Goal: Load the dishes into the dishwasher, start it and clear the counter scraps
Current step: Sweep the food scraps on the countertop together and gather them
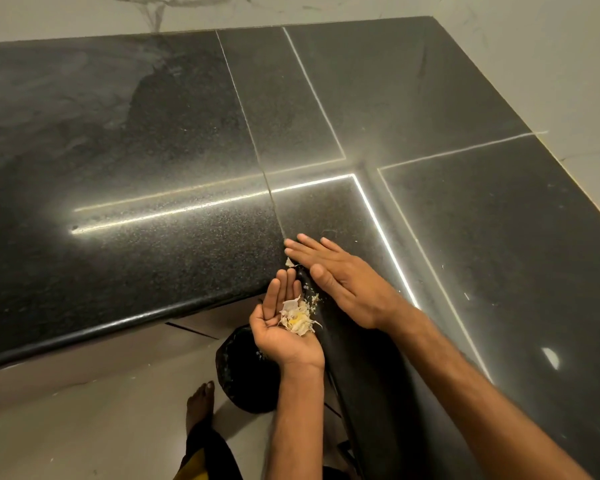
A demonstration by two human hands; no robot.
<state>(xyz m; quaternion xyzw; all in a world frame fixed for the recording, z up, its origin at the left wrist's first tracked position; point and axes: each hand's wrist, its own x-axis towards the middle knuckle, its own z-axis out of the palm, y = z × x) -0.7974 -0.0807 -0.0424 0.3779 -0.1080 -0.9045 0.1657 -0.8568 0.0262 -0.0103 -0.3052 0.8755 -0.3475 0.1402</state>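
While the left hand [286, 336] is lying palm-up and loosely cupped just off the rounded edge of the bench [153, 237], it is carrying a small heap of scraps [297, 318] in its palm. They are pale, papery, curling flakes with a yellowish bit in the middle, and what they come from is hard to tell. Just beside it the right hand [343, 282] is resting flat on the dark speckled bench at its inner corner, fingers straight and close together, holding nothing. One loose flake [289, 262] is lying on the bench just beside that hand's fingertips, and fine crumbs [313, 299] are sitting on the edge between the two hands. Below the left hand a black bin [243, 379] is standing on the pale floor [101, 427]; the wrist and forearm are covering its right side, and its inside is too dark to make out. A bare foot [200, 403] is showing beside the bin, and the dark-and-yellow clothing nearer the camera is being cut off by the bottom edge. Bright glare streaks are washing out parts of the bench surface.
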